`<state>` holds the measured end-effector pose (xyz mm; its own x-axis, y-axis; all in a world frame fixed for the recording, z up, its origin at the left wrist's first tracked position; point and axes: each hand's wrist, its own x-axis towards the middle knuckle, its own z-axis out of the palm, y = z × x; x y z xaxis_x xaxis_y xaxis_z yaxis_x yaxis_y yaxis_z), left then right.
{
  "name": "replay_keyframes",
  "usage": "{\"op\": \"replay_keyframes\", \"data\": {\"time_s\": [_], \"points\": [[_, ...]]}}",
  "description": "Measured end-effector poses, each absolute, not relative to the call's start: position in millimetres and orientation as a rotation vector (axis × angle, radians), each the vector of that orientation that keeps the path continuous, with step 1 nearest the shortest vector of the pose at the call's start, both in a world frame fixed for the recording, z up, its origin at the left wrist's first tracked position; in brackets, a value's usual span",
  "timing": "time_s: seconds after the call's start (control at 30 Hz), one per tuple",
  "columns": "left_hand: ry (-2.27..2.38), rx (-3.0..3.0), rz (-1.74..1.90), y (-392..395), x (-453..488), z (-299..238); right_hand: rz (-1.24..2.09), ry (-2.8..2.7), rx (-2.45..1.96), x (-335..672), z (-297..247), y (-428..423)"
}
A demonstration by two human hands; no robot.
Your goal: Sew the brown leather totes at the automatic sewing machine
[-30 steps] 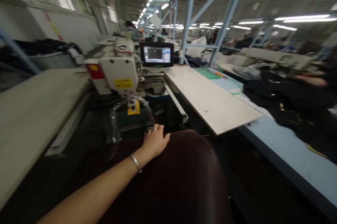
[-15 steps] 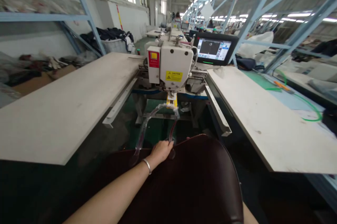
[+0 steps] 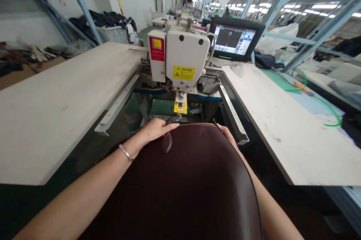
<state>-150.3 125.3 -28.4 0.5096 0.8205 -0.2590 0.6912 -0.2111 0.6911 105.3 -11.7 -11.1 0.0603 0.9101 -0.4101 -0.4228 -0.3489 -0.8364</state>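
A large dark brown leather bag (image 3: 197, 172) fills the lower middle, its top edge turned toward the sewing machine. My left hand (image 3: 153, 130) grips that edge by the handle tab (image 3: 167, 143), thumb in front and the other fingers mostly hidden behind. At the right end of the same edge, my right hand (image 3: 227, 135) holds the bag, its fingers partly covered by the leather. Just beyond the bag's rim stands the sewing machine head (image 3: 186, 54), with a yellow-marked arm end (image 3: 180, 105) beneath the needle area. The wrapped handle (image 3: 174, 118) shows only in part.
Pale table boards lie on the left (image 3: 70, 86) and right (image 3: 287, 131). Metal rails (image 3: 118, 101) flank the gap under the machine. A lit control screen (image 3: 235, 40) stands right of the head. Blue shelving frames (image 3: 86, 18) rise at both sides.
The bag's top edge has come up and nearer the machine. My left hand has shifted left from the handle's base onto the rim. The upright handle has dropped mostly from sight; my right hand shows more.
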Motion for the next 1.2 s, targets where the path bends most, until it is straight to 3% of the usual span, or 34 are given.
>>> {"op": "replay_keyframes", "data": {"time_s": [0.17, 0.5, 0.7, 0.97, 1.2], "points": [[1.223, 1.872, 0.231, 141, -162, 15, 1.652, -0.685, -1.162, 120, -4, 26], [0.806, 1.547, 0.03, 178, -181, 35, 1.905, -0.934, -1.021, 115, -5, 71], [0.977, 1.472, 0.042, 212, -172, 19, 1.916, -0.921, -1.128, 117, -18, 107], [1.058, 1.471, 0.105, 271, -165, -10, 1.514, -0.535, -1.163, 90, -31, 117], [0.988, 1.411, 0.27, 299, -160, -17, 1.752, -0.181, -1.18, 59, -32, 91]]}}
